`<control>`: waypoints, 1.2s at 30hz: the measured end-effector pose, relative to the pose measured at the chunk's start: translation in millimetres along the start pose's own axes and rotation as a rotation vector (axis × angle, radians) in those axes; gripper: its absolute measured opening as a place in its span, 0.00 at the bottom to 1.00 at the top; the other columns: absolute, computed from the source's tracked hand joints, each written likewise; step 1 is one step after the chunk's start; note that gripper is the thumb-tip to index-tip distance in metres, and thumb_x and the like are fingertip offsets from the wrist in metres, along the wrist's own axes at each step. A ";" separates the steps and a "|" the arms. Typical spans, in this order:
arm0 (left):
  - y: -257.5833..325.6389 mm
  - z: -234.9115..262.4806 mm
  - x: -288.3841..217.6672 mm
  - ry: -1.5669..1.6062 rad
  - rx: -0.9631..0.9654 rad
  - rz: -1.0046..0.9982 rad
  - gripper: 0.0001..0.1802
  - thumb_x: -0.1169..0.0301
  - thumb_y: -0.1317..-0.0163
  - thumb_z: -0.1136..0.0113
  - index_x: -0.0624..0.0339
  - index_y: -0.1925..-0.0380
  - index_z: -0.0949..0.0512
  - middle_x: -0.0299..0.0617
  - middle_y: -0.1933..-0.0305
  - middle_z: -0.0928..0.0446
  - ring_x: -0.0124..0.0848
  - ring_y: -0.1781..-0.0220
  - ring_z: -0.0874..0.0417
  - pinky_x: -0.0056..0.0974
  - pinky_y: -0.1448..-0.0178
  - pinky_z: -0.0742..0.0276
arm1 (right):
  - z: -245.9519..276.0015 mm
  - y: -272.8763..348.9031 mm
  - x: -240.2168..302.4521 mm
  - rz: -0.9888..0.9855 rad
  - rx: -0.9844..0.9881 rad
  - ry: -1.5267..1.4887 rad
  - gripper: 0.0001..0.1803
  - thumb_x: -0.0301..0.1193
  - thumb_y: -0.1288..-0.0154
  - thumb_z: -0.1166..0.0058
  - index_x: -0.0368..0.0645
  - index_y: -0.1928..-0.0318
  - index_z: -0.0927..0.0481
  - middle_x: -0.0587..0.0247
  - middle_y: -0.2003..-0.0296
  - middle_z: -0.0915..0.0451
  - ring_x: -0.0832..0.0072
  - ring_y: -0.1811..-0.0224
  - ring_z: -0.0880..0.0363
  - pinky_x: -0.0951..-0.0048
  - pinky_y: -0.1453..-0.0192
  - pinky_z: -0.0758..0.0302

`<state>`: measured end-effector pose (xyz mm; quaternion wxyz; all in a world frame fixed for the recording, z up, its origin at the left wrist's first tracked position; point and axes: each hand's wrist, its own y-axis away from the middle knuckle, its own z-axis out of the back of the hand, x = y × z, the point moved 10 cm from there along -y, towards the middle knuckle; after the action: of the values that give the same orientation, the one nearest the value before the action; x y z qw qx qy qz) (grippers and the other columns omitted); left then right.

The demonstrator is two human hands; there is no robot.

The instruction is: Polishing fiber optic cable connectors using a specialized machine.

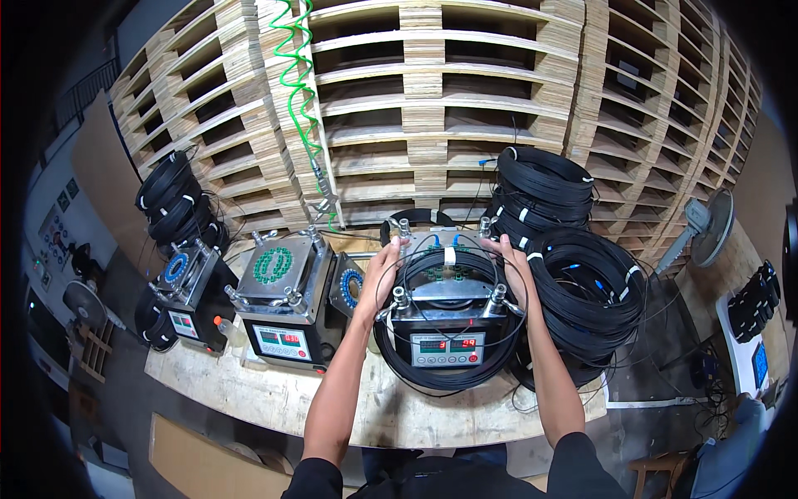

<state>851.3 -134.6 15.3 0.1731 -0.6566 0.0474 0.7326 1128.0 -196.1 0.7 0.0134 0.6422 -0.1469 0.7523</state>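
In front of me stands a metal fiber polishing machine (447, 349) with a lit display and a sprung post at each corner. A coil of black cable (449, 382) hangs over it and loops below its front. Blue connectors (435, 241) from the cable sit in the top plate, and a white tie (450, 255) binds the strands. My left hand (386, 270) is closed at the far left corner post (405, 228). At the far right post (485, 225), my right hand (515, 268) is closed too, beside the cable. Most fingers are partly hidden.
Left on the wooden bench (399, 420) stand two similar machines (278, 308) (187, 291) and a red-capped bottle (230, 331). Black cable coils (582, 291) are stacked at right, others (170, 195) at far left. Behind rise wooden pallets (424, 83) and a green air hose (295, 83).
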 end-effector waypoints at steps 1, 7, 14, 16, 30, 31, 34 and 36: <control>0.2 0.5 -0.2 0.029 -0.029 -0.010 0.36 0.42 0.23 0.55 0.65 0.38 0.23 0.49 0.42 0.19 0.32 0.40 0.22 0.35 0.34 0.30 | 0.3 -1.3 -3.4 -0.007 0.027 -0.015 0.43 0.60 0.19 0.74 0.33 0.37 0.22 0.49 0.40 0.19 0.63 0.37 0.23 0.67 0.29 0.33; -5.2 17.9 15.0 0.012 -0.126 -0.007 0.36 0.43 0.23 0.53 0.64 0.33 0.27 0.51 0.43 0.19 0.31 0.42 0.21 0.34 0.35 0.30 | -18.1 5.7 13.9 -0.022 0.064 -0.087 0.44 0.62 0.20 0.75 0.37 0.28 0.30 0.48 0.32 0.27 0.57 0.27 0.32 0.64 0.23 0.40; -4.9 11.2 2.1 -0.035 -0.108 -0.064 0.38 0.41 0.25 0.51 0.63 0.30 0.29 0.48 0.40 0.20 0.33 0.40 0.21 0.33 0.33 0.32 | -7.0 2.4 1.3 -0.039 0.033 -0.064 0.45 0.65 0.22 0.73 0.41 0.27 0.31 0.48 0.32 0.27 0.57 0.30 0.29 0.65 0.24 0.39; -6.1 11.7 3.4 -0.053 -0.075 -0.049 0.38 0.41 0.24 0.52 0.64 0.31 0.29 0.48 0.39 0.21 0.33 0.39 0.23 0.33 0.32 0.32 | -4.8 1.4 3.4 -0.009 0.022 -0.004 0.44 0.65 0.22 0.72 0.39 0.29 0.30 0.47 0.33 0.26 0.59 0.31 0.28 0.66 0.25 0.38; -8.6 17.3 18.9 0.021 -0.139 0.020 0.41 0.42 0.24 0.52 0.67 0.27 0.37 0.49 0.33 0.28 0.34 0.40 0.23 0.36 0.32 0.32 | -16.4 3.8 7.2 -0.035 0.064 -0.068 0.44 0.63 0.21 0.75 0.38 0.28 0.31 0.46 0.31 0.28 0.51 0.28 0.33 0.61 0.22 0.40; -8.4 17.4 19.8 0.020 -0.140 0.021 0.41 0.42 0.24 0.52 0.67 0.27 0.37 0.49 0.33 0.28 0.34 0.40 0.23 0.36 0.32 0.32 | -18.2 4.8 12.4 0.000 0.060 -0.107 0.44 0.64 0.21 0.75 0.39 0.28 0.31 0.45 0.32 0.28 0.52 0.28 0.32 0.61 0.23 0.40; -6.0 15.5 15.1 0.022 -0.153 0.019 0.48 0.34 0.29 0.51 0.64 0.25 0.38 0.59 0.34 0.26 0.40 0.38 0.20 0.40 0.31 0.31 | -12.2 7.2 14.6 -0.015 0.023 -0.152 0.44 0.64 0.21 0.74 0.41 0.29 0.29 0.44 0.33 0.27 0.54 0.29 0.31 0.62 0.23 0.40; -5.0 17.0 10.4 -0.029 -0.138 -0.011 0.46 0.35 0.28 0.52 0.66 0.27 0.36 0.58 0.35 0.25 0.40 0.35 0.21 0.40 0.30 0.32 | -10.6 6.9 8.0 -0.066 0.000 -0.164 0.43 0.65 0.22 0.74 0.42 0.29 0.28 0.43 0.34 0.26 0.55 0.30 0.30 0.62 0.24 0.40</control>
<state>836.0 -122.9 8.2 0.1320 -0.6564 -0.0094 0.7427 1114.9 -201.6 5.6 0.0261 0.7061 -0.1263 0.6962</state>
